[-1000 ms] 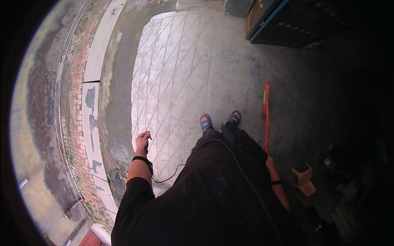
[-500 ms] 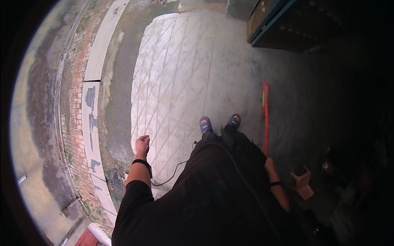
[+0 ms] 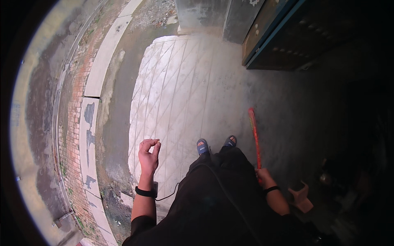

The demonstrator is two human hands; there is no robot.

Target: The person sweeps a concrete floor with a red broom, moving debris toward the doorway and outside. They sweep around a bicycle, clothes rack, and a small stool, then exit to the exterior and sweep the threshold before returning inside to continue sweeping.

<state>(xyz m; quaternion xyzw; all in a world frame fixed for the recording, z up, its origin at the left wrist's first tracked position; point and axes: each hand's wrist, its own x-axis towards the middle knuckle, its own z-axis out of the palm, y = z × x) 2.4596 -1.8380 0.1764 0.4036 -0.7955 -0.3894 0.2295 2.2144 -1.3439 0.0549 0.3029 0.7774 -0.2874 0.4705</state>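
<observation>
My right hand (image 3: 265, 177), low at my right side, is wrapped round the near end of a long red stick (image 3: 255, 137). The stick points forward over the floor, its rounded far end past my feet; whether that end touches the ground I cannot tell. In front of me on the left, my left hand (image 3: 148, 155) is raised with thumb and forefinger pinched together. Anything between those fingertips is too small to make out. Dark bands circle both wrists, and a black cable (image 3: 167, 197) runs from near the left one toward my dark clothes.
My blue sandals (image 3: 202, 146) stand on a pale concrete slab (image 3: 184, 90) with crossing grooves. Ahead on the right is a dark blue-edged metal door (image 3: 283, 45), beside a grey wall (image 3: 201, 16). A pinkish stool-like object (image 3: 301, 198) sits right. Brick paving (image 3: 80, 86) and kerbstones (image 3: 92, 123) lie left.
My left hand has risen and turned, with its pinch showing more clearly. The red stick has swung left at its far end and tilted. My view has shifted, showing more ahead.
</observation>
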